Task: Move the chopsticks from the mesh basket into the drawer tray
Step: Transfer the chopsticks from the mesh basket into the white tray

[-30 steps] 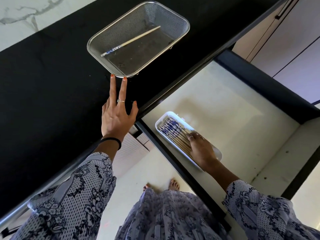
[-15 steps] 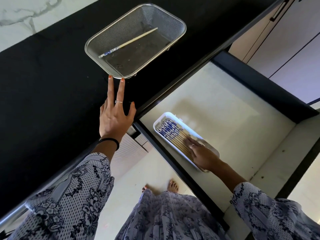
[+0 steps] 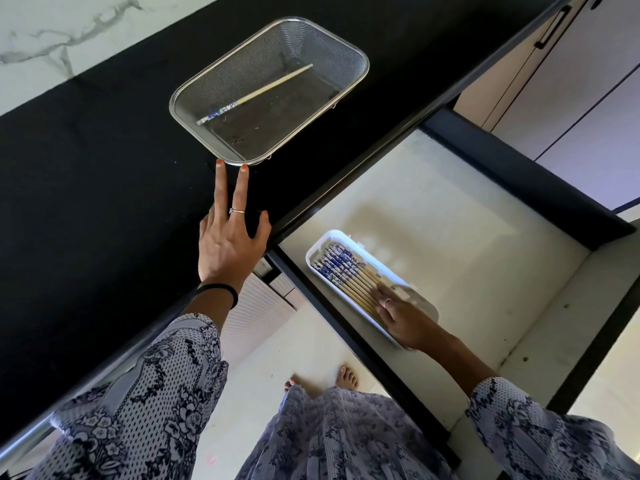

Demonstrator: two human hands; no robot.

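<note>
A steel mesh basket [image 3: 349,60] stands on the black counter and holds one chopstick [image 3: 256,95] with a blue-patterned end. My left hand [image 3: 228,244] lies flat on the counter, two fingertips touching the basket's near rim, holding nothing. In the open drawer a white tray [image 3: 323,242] carries a row of several blue-and-wood chopsticks [image 3: 346,275]. My right hand [image 3: 403,318] rests on the tray's near end, its fingers spread on the wooden ends of those chopsticks; I cannot see it gripping any.
The black counter [image 3: 86,188] runs across the left. The open drawer [image 3: 450,220] has a pale floor and dark walls. Cabinet doors [image 3: 571,81] with a black handle stand at the upper right. My bare feet show on the floor below.
My right hand has slid back along the tray toward its near end, uncovering more of the chopsticks. My left hand has stayed on the counter at the basket's rim.
</note>
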